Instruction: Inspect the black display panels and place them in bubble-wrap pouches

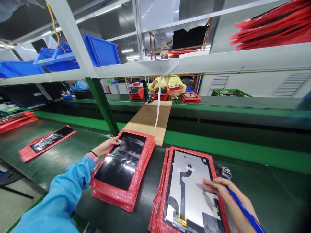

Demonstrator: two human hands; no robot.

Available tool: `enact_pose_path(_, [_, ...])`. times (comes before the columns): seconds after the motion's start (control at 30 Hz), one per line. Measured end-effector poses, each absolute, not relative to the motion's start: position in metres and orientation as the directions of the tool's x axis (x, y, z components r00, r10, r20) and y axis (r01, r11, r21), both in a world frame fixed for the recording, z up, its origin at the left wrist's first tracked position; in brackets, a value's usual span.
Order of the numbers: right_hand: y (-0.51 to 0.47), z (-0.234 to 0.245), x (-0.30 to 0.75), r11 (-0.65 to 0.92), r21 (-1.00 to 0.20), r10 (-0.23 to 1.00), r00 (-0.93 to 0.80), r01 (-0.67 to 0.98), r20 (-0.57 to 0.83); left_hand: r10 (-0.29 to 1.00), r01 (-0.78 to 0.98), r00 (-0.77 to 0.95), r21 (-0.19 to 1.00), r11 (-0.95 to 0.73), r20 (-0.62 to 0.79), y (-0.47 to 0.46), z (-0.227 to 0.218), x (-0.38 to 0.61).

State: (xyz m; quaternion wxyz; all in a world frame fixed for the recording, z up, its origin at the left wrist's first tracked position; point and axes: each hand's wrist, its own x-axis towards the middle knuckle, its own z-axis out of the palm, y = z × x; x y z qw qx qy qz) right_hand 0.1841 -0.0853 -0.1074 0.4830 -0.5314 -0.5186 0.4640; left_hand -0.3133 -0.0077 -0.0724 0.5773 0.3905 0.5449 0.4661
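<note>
My left hand (107, 147) grips the upper left edge of a black tablet screen (121, 160), thumb on top and the other fingers hidden. This glossy screen lies face up on a stack of red bubble-wrap bags (114, 199). To its right, a display panel (191, 181) shows its silver back, with dark flex cables and a yellow label, on another red bubble-wrap stack (159, 194). My right hand (224, 189) is over that panel's right edge, fingertips close to the silver back. A slim blue pen (244, 208) lies across this hand, held in it.
A small metallic object (225, 172) sits beyond my right hand. A brown board (148, 119) bridges towards a co-worker in yellow (172, 81). Another wrapped screen (52, 139) lies at left. A green post (102, 105) and overhead shelf (194, 66) stand ahead.
</note>
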Motion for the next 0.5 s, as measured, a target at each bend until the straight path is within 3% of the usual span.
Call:
enact_pose_path(0.13, [-0.092,-0.12,0.181,-0.107,-0.994,0.993,-0.053,-0.031,-0.105,0.961,0.032,-0.154,0.971,0.235,-0.228,0.002,-0.068,-0.315])
enact_pose_path(0.27, [-0.099,-0.124,0.176,-0.018,-0.989,0.995,-0.105,-0.147,-0.003,0.951,0.178,-0.3,0.974,0.138,-0.079,0.001,-0.053,-0.3])
enact_pose_path(0.4, [-0.105,-0.125,0.172,0.008,-0.992,0.995,-0.102,0.126,-0.005,0.965,0.217,-0.262,0.974,0.057,0.002,-0.017,-0.05,-0.238])
enact_pose_path(0.5, [-0.11,-0.129,0.17,0.01,-0.939,1.0,-0.017,0.344,0.005,0.993,0.154,-0.06,0.982,0.112,-0.104,-0.04,-0.061,-0.17])
